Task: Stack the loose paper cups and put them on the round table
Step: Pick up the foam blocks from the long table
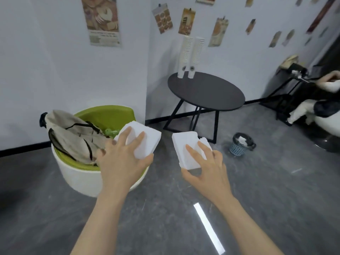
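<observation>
step: cups look done, two cup stacks (190,57) upright at far edge of round table (206,91) | left hand (122,159) grasps foam block (145,140); right hand (207,168) grasps second foam block (185,150) | next: probably set both blocks down

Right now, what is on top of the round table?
Two tall stacks of paper cups stand upright near the back edge of the round table. The rest of its dark top shows nothing else. What lies behind the stacks' bases is hidden.
</observation>
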Motion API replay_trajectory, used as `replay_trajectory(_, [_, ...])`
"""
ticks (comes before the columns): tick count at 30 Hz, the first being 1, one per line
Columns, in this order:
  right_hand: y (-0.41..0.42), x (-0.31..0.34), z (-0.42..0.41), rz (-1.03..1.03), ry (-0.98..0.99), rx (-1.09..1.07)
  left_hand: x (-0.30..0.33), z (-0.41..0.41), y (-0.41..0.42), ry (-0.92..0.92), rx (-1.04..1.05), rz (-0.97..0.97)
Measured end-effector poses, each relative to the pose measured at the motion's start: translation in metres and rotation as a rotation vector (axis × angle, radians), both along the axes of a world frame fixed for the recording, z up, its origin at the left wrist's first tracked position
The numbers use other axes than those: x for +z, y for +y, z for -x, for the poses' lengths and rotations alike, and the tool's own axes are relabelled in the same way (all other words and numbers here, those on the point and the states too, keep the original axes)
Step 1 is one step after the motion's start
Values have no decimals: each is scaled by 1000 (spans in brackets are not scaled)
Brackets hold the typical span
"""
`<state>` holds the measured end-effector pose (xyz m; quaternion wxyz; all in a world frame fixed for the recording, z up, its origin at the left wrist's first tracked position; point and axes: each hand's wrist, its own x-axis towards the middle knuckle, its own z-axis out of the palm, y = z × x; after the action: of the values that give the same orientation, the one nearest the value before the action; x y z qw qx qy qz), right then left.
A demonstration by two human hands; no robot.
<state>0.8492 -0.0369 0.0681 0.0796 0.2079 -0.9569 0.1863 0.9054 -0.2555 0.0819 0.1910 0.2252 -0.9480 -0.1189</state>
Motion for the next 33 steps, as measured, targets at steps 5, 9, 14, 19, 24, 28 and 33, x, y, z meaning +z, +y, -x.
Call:
replay_trajectory(5, [21,-1,64,13,18,-145,2,98,19,9,-159,43])
replay_trajectory(9, [36,2,119,17,13,-283,8,184,38,12,-287,96])
replay_trajectory(14, [73,2,163,55,21,-495,16,279,76,-2,-484,84])
replay_trajectory(19, [130,-1,190,27,-22,-663,17,347,134,-6,-637,66])
replay_trajectory(24, [182,-10,243,1,-32,-739,6,418,189,0,-696,49])
replay_trajectory(28, [226,-21,310,-20,-38,-738,-2,483,229,21,-688,55])
replay_trajectory(33, [272,-26,398,-36,-13,-732,-8,566,276,0,-678,112])
